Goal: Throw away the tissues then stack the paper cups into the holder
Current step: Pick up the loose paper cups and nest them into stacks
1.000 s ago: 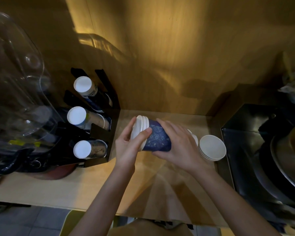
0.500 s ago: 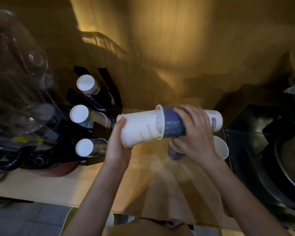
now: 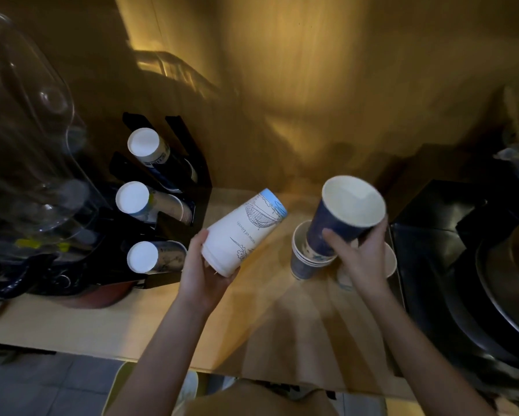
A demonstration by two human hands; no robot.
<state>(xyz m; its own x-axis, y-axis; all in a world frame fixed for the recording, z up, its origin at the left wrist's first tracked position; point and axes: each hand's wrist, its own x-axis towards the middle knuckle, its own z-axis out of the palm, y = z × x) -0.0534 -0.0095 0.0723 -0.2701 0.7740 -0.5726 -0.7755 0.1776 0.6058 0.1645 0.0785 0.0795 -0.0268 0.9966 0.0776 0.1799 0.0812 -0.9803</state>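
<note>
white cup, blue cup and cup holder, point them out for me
white cup (image 3: pixel 242 232), head view, on its printed side wall
blue cup (image 3: pixel 330 226), head view, on its dark outer wall
cup holder (image 3: pixel 202 190), head view, on its black right panel

Dim warm light; blurred, distorted edges; deep shadows.

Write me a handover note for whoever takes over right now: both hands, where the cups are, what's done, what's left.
Left hand: holds the white cup stack by its rim end, tilted, base pointing away.
Right hand: holds a blue cup, mouth up, over the blue cup stack on the counter.
Holder, left: three slots, each with cups.
Done: no tissues in sight.
Left: nest the blue cup, then load both stacks into the holder.
</note>
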